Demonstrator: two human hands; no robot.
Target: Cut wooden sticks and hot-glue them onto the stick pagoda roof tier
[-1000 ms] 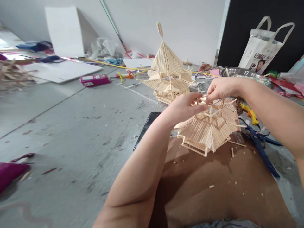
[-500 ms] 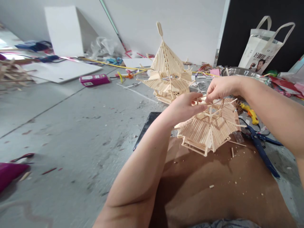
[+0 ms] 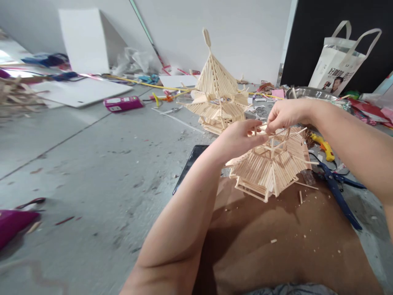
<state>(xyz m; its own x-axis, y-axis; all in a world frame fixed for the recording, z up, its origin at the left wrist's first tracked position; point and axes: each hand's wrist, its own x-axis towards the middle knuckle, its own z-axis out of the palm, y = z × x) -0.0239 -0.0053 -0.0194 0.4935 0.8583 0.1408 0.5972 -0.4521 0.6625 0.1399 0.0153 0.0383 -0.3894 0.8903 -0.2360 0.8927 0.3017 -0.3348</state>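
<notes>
A pavilion-like model of pale wooden sticks (image 3: 270, 172), with a sloped, many-sided skirt roof and an open stick frame on top, stands on brown paper (image 3: 276, 262). At the far left of that top frame my left hand (image 3: 244, 139) has its thumb and fingers closed around the upper sticks. Right beside it, my right hand (image 3: 284, 116) pinches a thin wooden stick at the frame's upper edge; its fingertips partly hide the stick. Behind the hands rises a taller stick pagoda (image 3: 219, 90) with a pointed roof.
Blue-handled cutters (image 3: 339, 192) and a yellow glue gun (image 3: 324, 146) lie on the right. A dark phone-like slab (image 3: 190, 166) is partly under my left forearm. Farther off are a magenta package (image 3: 123, 103), a metal bowl (image 3: 313, 93) and a white bag (image 3: 337, 61).
</notes>
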